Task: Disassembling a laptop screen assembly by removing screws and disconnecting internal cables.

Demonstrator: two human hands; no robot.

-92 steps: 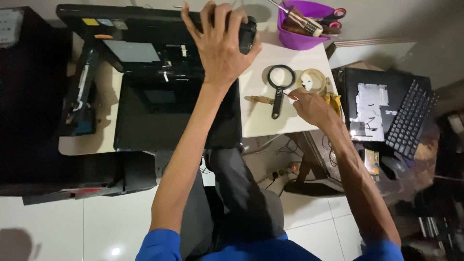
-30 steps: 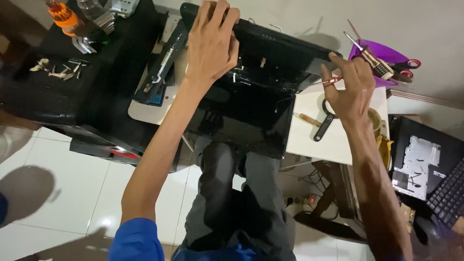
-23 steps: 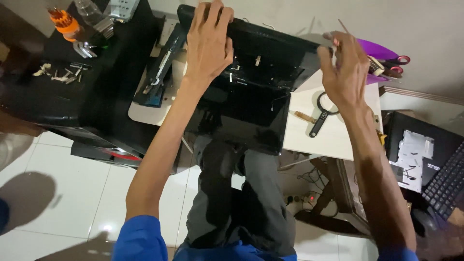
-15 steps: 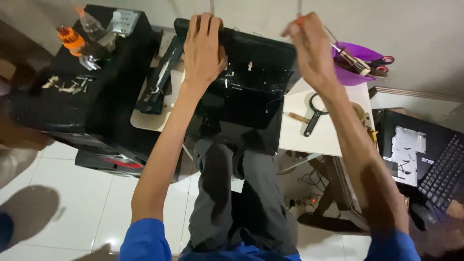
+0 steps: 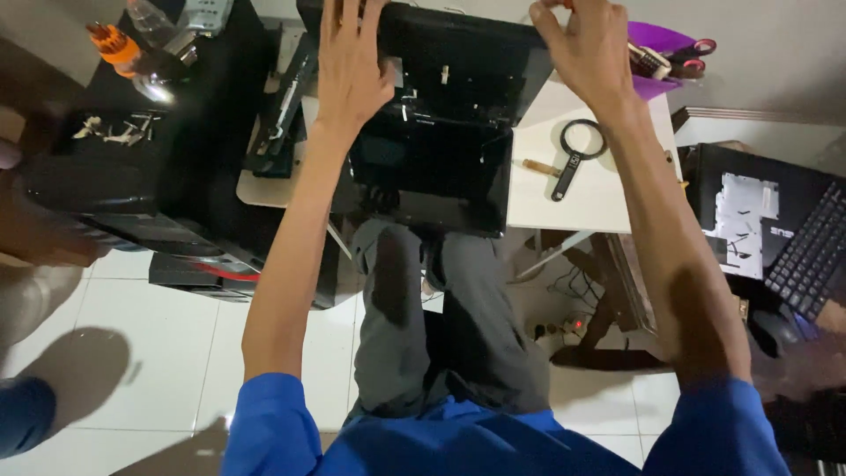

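We see the left hand spread flat, fingers open, pressing on the black opened laptop that lies on the white table at about twelve o'clock from the seated person's knees. The hand rests near the hinge edge, at eleven o'clock of the machine's body.

The right hand hovers at one o'clock of the laptop, just over its far right corner. Its fingers are curled and pinched together at the top edge of the view, around something too small and cut off for us to tell.

At three o'clock of the laptop, a black magnifying glass lies on the table, with a small wooden-handled tool just beside its handle. A purple bowl holding brushes and scissors sits behind the right wrist.

At nine o'clock stands a black stack of equipment bearing loose screws and an orange-topped bottle. At four o'clock, well apart, another dark laptop with its keyboard lies low beside the table.
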